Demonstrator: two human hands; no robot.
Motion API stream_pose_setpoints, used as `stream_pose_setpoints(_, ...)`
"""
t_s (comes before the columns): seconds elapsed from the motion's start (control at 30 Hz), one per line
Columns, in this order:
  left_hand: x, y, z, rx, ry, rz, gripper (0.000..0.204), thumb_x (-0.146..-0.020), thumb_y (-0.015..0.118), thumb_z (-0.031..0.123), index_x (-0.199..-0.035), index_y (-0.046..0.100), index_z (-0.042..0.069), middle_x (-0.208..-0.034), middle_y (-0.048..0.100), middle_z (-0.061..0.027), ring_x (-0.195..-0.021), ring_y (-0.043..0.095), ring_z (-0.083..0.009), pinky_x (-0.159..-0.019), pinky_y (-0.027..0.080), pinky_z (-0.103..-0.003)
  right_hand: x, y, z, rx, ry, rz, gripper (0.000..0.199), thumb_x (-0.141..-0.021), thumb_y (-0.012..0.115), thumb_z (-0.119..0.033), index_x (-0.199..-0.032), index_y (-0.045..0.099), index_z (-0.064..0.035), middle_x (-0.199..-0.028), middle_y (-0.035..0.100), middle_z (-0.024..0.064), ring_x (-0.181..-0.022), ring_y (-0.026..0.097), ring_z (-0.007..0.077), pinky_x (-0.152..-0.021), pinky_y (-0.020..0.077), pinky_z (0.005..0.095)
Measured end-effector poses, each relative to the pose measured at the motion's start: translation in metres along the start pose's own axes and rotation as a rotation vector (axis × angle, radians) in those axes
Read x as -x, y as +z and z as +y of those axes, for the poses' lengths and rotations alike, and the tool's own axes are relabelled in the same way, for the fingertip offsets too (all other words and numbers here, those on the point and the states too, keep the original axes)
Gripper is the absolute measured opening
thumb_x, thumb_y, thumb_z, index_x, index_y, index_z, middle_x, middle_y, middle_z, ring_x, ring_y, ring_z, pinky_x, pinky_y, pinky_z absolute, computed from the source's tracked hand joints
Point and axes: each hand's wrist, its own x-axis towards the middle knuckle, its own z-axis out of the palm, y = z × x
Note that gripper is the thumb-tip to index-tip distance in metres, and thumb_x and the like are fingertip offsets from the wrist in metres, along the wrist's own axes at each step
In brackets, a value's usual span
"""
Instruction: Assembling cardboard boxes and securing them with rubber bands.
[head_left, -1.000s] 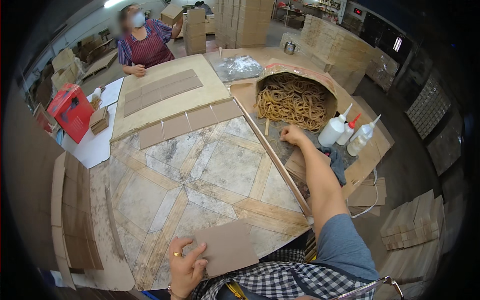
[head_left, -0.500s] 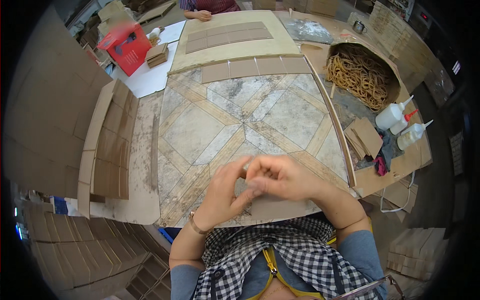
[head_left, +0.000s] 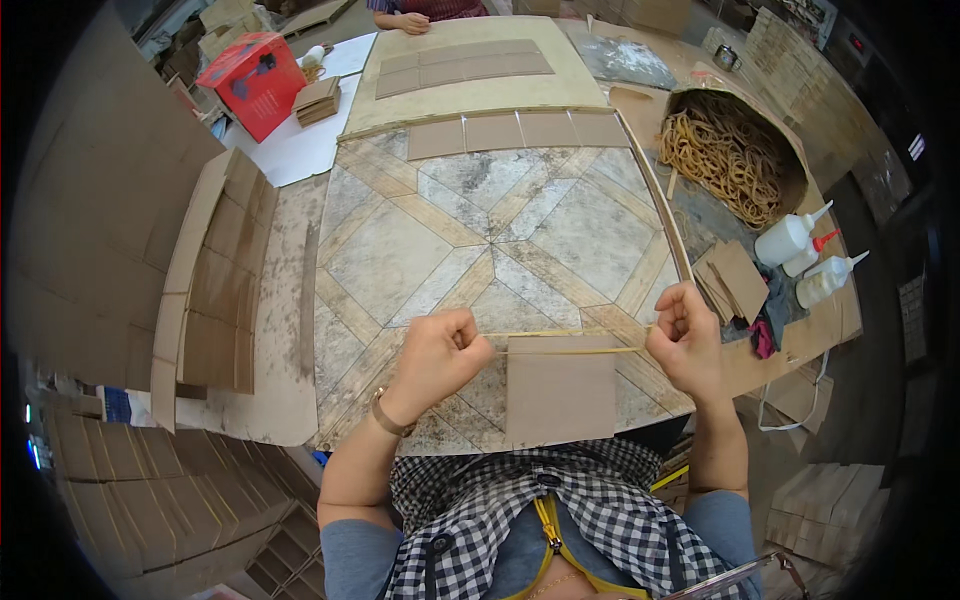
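A yellow rubber band (head_left: 575, 350) is stretched out between my two hands, its two strands running side by side. My left hand (head_left: 445, 355) is closed around one end. The other end is pinched in my right hand (head_left: 687, 340), near the right border of the patterned board. Below the band a square brown cardboard piece (head_left: 560, 398) lies flat at the near edge of the table; the upper strands pass over or just above its far edge. I cannot tell whether the band touches it.
Cardboard pieces (head_left: 518, 132) lie in a row across the board's far end. To the right are a sack of rubber bands (head_left: 725, 160), glue bottles (head_left: 785, 240) and loose cardboard (head_left: 735, 280). Stacked cardboard (head_left: 220, 280) stands at left, near a red box (head_left: 255, 85). Another person's hand (head_left: 412, 23) rests far off.
My hands, close together before, have moved apart to left and right. The rubber band now shows stretched between them, and the square cardboard piece below is uncovered.
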Motion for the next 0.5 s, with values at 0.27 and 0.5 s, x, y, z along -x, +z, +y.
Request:
stream_pose_setpoints(0.27,-0.003,0.042,-0.048,0.741,-0.549,-0.39,0.006,-0.086,0.061,0.011,-0.086,0.059,0.005,-0.078,0.061,0.0008,-0.062,0.048,-0.0033,-0.053,0.038,-0.021,0.002,0.052,0.051,-0.438,0.531,-0.297,0.03,-0.083,0.053,-0.001,-0.113,0.05,-0.0031,-0.079,0.057,0.0043,-0.061,0.058,0.011,-0.05,0.0456,0.0238)
stream_pose_setpoints(0.5,0.005,0.037,-0.008,0.623,-0.058,-0.126,0.061,-0.083,0.064,0.015,-0.138,0.037,0.011,-0.138,0.037,-0.0156,-0.127,0.038,-0.0274,-0.102,0.036,-0.04,0.004,0.044,0.032,-0.424,0.068,-0.345,0.051,-0.084,0.044,-0.004,-0.134,0.042,-0.0018,-0.125,0.052,0.019,-0.111,0.055,0.0277,-0.096,0.0427,0.0386)
